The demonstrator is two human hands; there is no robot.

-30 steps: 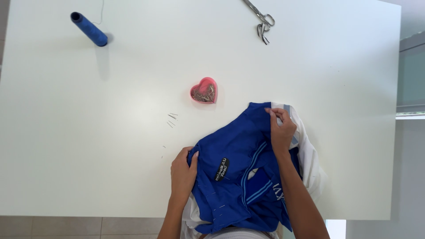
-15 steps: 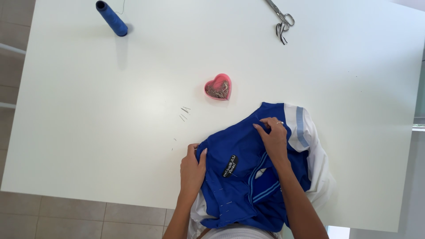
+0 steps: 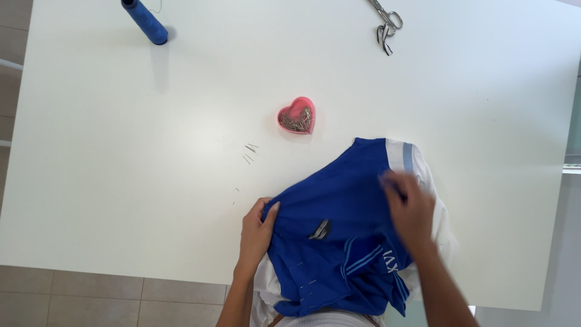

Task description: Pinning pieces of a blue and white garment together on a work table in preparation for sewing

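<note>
1. Blue garment [image 3: 339, 230] – a sports-type shirt with white and pale-blue trim – lies bunched at the near edge of the white surface [image 3: 151, 181], partly hanging off toward the person.

2. Left hand [image 3: 257, 233]: its grip is closed on the shirt's left edge, fingers curled over the fold, thumb side on top.

3. Right hand [image 3: 411, 212]: lies on top of the cloth near the collar end, fingers spread and blurred. Cannot tell whether it pinches the fabric or only presses it flat.

4. Handling, as a judgement: light, soft, limp knit – no stiffness, so it will sag and crease wherever unsupported. Not fragile. Likely slides easily over the smooth surface, so one hand should pin while the other pulls.

5. Best hold: seams, hem or the banded collar, where the layers are thicker and stretch less. A few pins seem to sit in the lower hem – keep fingers off those.

6. Around it: pink heart-shaped dish [image 3: 296, 116] of pins just beyond the shirt; loose pins [image 3: 249, 152] to its left; blue thread spool [image 3: 145, 22] and scissors [image 3: 386, 24] well apart at the far edge.
</note>
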